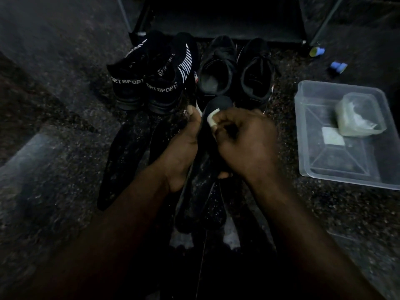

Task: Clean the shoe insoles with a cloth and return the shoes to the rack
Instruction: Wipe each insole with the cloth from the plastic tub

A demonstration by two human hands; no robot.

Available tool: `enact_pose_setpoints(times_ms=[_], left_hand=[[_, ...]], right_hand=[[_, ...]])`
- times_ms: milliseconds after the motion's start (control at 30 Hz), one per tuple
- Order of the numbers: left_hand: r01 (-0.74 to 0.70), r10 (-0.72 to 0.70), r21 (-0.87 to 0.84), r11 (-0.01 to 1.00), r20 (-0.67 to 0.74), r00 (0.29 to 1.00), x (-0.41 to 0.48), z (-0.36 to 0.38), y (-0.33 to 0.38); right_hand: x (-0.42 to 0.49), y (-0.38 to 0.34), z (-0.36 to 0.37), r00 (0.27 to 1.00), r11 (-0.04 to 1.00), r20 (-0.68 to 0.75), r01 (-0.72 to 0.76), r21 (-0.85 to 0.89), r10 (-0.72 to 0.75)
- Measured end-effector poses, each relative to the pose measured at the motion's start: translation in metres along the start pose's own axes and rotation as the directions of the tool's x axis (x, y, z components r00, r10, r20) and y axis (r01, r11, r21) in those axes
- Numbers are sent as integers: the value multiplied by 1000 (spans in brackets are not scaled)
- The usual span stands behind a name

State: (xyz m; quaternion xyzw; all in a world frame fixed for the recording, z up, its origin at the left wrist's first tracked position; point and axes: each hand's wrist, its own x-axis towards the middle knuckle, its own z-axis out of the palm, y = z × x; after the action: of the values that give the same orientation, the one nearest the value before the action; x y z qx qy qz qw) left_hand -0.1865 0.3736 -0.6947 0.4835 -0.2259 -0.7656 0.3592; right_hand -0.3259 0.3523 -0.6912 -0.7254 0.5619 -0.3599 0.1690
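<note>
The right hand (244, 141) pinches a small white cloth (211, 118) against the insole (219, 102), near its far end. The left hand (181, 148) grips the insole's side edge and holds it up off the floor (likely bracing it against the rubbing). The insole's long axis runs away from the person, with its rounded end toward the shoes (236, 70) in front of the rack (216, 20).

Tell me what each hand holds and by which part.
The left hand grips the black insole around its middle; right hand pinches a small white cloth against the insole's far end.
</note>
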Motion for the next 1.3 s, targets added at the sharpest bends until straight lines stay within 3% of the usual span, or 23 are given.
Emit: enact_pose_setpoints(times_ms=[100,200,300,433,667,767,867,967,1167,1300], left_hand=[[-101,114,92,991,-142,983,-3,1,6],[-143,161,117,983,-166,973,-1,-6,5],[-51,52,9,999,-142,989,0,-1,3],[0,2,57,998,-38,999,-2,7,-1],[-116,118,20,993,-189,975,-1,3,2],[-53,55,17,998,-134,989,-2,3,3],[32,-30,93,995,-24,999,-4,8,0],[36,-37,136,990,9,999,-6,13,0],[-48,54,126,991,-46,998,-9,7,5],[-30,35,149,988,-30,999,-7,8,3]], right_hand=[[-5,-14,6,983,976,37,171,137,-178],[-7,-12,12,965,955,56,244,170,-257],[-5,-1,9,985,985,-26,171,28,-170],[1,12,1,991,1000,-134,15,-24,-18],[-6,-7,14,989,971,-10,147,190,-147],[-4,-1,11,988,983,-80,138,118,-130],[2,14,0,984,1000,-179,22,-3,-23],[5,21,-8,971,999,-234,-53,0,51],[-7,-6,11,978,982,-141,167,85,-154],[-1,15,5,974,998,-217,54,-24,-58]])
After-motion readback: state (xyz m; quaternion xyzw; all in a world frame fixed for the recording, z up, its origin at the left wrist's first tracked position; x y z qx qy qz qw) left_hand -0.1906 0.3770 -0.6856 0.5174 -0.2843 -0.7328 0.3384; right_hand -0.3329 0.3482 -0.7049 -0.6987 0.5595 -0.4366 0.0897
